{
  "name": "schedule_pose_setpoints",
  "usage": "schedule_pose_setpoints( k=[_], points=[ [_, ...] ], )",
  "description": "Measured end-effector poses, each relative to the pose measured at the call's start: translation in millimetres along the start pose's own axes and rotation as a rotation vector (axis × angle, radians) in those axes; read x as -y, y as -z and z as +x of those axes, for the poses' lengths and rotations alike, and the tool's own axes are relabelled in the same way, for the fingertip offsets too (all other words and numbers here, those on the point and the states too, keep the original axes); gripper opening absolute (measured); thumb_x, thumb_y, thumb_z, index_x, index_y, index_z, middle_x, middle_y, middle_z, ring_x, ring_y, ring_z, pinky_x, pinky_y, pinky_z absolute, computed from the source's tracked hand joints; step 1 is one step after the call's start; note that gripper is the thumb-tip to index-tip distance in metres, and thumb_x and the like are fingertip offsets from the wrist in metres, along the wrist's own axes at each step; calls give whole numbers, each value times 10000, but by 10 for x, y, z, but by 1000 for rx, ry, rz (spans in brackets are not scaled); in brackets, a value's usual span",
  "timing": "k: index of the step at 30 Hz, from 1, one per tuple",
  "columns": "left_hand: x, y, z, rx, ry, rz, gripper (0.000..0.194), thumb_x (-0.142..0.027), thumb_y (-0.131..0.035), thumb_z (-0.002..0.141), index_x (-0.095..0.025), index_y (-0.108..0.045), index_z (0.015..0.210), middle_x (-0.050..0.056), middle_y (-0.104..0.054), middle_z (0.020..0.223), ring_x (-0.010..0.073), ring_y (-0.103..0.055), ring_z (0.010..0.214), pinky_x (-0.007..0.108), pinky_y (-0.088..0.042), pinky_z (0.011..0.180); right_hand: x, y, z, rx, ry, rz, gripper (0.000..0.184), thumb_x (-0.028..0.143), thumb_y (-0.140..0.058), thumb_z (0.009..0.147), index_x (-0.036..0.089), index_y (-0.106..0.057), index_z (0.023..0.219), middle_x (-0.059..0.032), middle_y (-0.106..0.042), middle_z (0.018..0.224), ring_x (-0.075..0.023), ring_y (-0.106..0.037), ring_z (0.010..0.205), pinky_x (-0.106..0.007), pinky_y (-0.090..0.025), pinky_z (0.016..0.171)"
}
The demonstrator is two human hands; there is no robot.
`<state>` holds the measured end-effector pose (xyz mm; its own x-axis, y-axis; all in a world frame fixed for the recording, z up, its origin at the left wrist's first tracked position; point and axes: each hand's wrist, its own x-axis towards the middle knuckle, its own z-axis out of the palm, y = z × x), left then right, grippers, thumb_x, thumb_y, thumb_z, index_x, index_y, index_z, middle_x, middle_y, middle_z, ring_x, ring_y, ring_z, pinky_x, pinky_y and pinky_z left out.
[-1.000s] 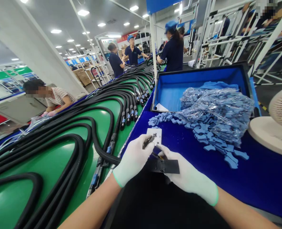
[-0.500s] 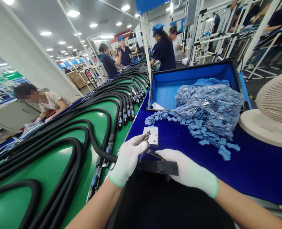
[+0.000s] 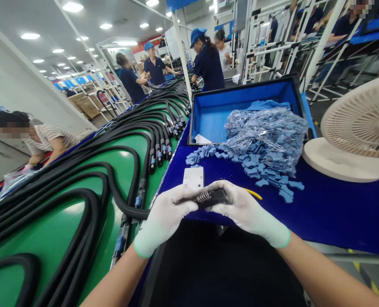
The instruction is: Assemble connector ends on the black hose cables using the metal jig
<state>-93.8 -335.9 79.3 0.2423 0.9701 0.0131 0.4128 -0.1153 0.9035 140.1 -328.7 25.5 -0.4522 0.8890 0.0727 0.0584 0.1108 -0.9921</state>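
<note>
My left hand [image 3: 167, 217], in a white glove, is closed on one end of a small black part with a metal coil spring [image 3: 203, 197]. My right hand [image 3: 243, 211], also gloved, grips a black block [image 3: 217, 198] at the other end, thumb below and fingers on top. Spring and block meet between the two hands; how they join is hidden by the fingers. Just beyond them a white block with small holes [image 3: 193, 177] lies on the blue table. A yellow strip [image 3: 253, 194] sticks out behind my right hand. A thick black cable [image 3: 135, 212] runs behind my left wrist.
Loose blue plastic pieces [image 3: 260, 170] and a plastic bag of them [image 3: 269, 132] spill from a blue bin [image 3: 208, 117]. A fan [image 3: 346, 160] stands at right. Thick black cables [image 3: 90, 209] cover the green surface [image 3: 61, 221] at left. Several co-workers are farther off.
My left hand has brought the spring part against the black block in my right hand. The block was held lower and lengthwise before. The yellow strip now shows. My view has turned slightly right.
</note>
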Motion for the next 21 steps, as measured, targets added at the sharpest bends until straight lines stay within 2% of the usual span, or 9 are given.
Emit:
schedule_pose_setpoints(
  k=[3,7,10,12,14,16,18,19,21],
  points=[
    [-15,-51,-44,19,-113,151,284,-138,-705,885,-282,-800,1111,-7,-719,1158,185,-655,1101,291,-490,1006,29,-51,69,1,-39,-89,605,282,-702,877,240,-493,1443,-52,-574,1357,-162,-587,1237,-351,-490,1149],
    [18,-114,-88,0,-136,296,274,-123,-666,925,-270,-782,1125,17,-672,1087,174,-642,1025,303,-495,936,1,-162,106,-2,-53,22,880,250,-768,806,276,-366,1588,-66,-481,1476,-175,-550,1302,-316,-478,1181],
    [67,-101,-99,41,-301,384,225,-108,-640,942,-222,-783,1072,35,-618,960,160,-606,891,302,-482,806,-22,-219,107,85,-78,245,966,210,-754,784,281,-288,1627,-92,-540,1359,-153,-651,1045,-298,-581,961],
    [129,-65,-61,102,-420,383,193,-138,-646,954,-216,-788,1058,39,-601,929,159,-589,867,303,-470,779,-22,-231,98,151,-111,386,997,190,-749,764,299,-265,1629,-79,-575,1262,-126,-657,857,-277,-590,791],
    [209,-33,25,136,-365,282,297,-188,-722,918,-246,-756,1207,42,-620,1006,172,-603,918,310,-485,824,-15,-231,85,97,-100,364,977,152,-775,714,289,-362,1589,-72,-574,1283,-127,-657,908,-244,-582,795],
    [282,-24,133,138,-166,120,711,-224,-845,806,-274,-592,1468,42,-625,1111,189,-621,970,326,-508,880,-11,-228,71,-15,-64,275,907,90,-770,672,263,-483,1515,-62,-571,1328,-132,-636,1049,-205,-566,872],
    [309,-44,208,141,-14,20,1072,-234,-926,679,-263,-397,1611,41,-627,1148,201,-636,978,338,-522,897,-17,-222,59,-63,-38,252,859,49,-740,664,246,-528,1472,-51,-591,1311,-128,-613,1120,-194,-551,932],
    [299,-65,214,120,2,42,1138,-244,-945,639,-249,-373,1623,37,-636,1127,206,-641,966,340,-525,890,-24,-217,55,-63,-42,268,836,50,-728,670,237,-531,1461,-51,-608,1278,-126,-618,1098,-203,-556,925],
    [241,-129,146,-9,-60,222,945,-288,-928,663,-231,-534,1520,36,-661,1055,220,-643,949,350,-519,881,-39,-208,43,-98,-61,323,731,87,-746,674,190,-570,1377,-64,-633,1216,-128,-631,1027,-222,-570,879]
  ],
)
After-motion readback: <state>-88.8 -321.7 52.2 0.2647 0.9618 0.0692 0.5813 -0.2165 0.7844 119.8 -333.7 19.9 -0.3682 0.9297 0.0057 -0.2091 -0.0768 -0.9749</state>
